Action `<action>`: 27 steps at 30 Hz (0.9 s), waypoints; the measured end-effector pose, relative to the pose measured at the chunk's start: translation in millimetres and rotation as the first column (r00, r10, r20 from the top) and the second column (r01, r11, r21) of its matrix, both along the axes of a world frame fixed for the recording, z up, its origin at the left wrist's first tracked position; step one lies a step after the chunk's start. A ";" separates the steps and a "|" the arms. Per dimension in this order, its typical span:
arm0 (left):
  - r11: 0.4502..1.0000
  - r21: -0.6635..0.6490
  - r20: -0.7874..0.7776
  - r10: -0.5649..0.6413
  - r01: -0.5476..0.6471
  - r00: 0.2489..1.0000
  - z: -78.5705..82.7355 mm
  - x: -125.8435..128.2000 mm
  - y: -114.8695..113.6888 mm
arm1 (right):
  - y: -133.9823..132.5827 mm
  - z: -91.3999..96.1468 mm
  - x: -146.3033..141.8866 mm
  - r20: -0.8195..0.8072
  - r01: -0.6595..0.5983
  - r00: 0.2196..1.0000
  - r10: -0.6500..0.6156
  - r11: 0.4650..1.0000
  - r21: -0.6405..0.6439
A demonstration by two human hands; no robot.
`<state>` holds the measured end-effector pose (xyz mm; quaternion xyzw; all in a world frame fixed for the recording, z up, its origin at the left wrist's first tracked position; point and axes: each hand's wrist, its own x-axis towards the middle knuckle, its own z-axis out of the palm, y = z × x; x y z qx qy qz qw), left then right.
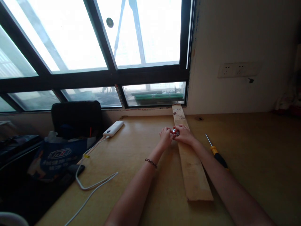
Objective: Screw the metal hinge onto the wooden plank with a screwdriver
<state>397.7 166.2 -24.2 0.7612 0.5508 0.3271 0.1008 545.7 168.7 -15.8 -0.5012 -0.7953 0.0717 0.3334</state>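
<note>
My left hand (166,137) and my right hand (184,134) meet over a long wooden plank (194,175) that lies lengthwise on the wooden desk (145,157). Both hands have their fingers curled and pinch a small shiny metal piece (175,132) between them, just above the plank's far half. What the piece is I cannot make out. A beaded bracelet (150,162) sits on my left wrist.
A screwdriver (216,152) with a yellow and black handle lies right of the plank. A white power bank (113,128) with a white cable (94,182) lies at the left. A black chair (76,117) and a blue bag (55,157) stand beyond the desk's left edge.
</note>
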 end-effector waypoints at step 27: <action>0.977 0.215 -0.096 0.029 -0.008 0.995 -3.7 5.0 -11.2 | -0.5 3.3 -0.1 -0.049 -0.006 0.999 0.005 1.000 -0.025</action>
